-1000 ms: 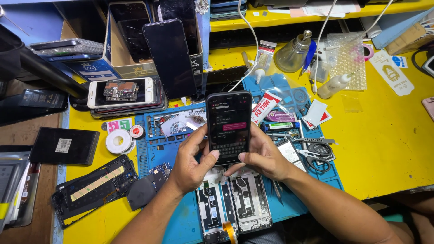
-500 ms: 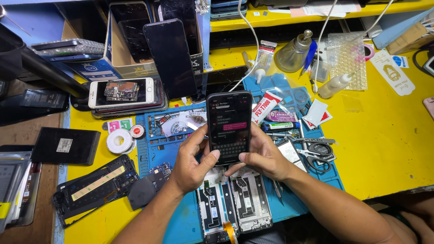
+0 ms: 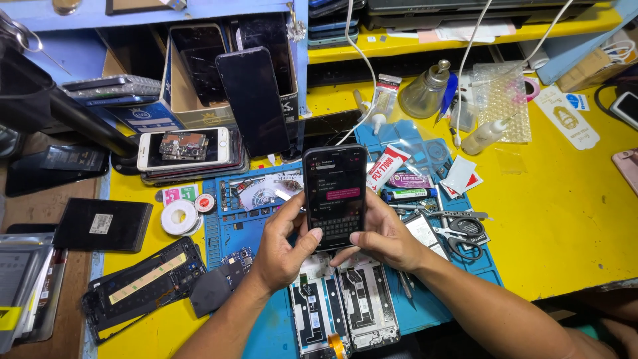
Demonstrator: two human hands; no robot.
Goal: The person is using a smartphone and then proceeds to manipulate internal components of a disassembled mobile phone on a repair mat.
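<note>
I hold a black smartphone (image 3: 334, 193) upright over a blue repair mat (image 3: 239, 229), its lit screen showing a chat and an on-screen keyboard. My left hand (image 3: 282, 244) grips its lower left side, thumb on the keyboard area. My right hand (image 3: 383, 233) cradles the lower right side, thumb resting near the bottom edge. Below my hands lie two opened phone frames (image 3: 342, 306) with exposed boards.
A stack of phones with a circuit board on top (image 3: 186, 151), a tape roll (image 3: 178, 217), a black phone frame (image 3: 143, 282), glue tubes (image 3: 407, 194), scissors (image 3: 458, 229), a glass bottle (image 3: 425, 93) and a box of screens (image 3: 219, 73) crowd the yellow bench (image 3: 565, 219).
</note>
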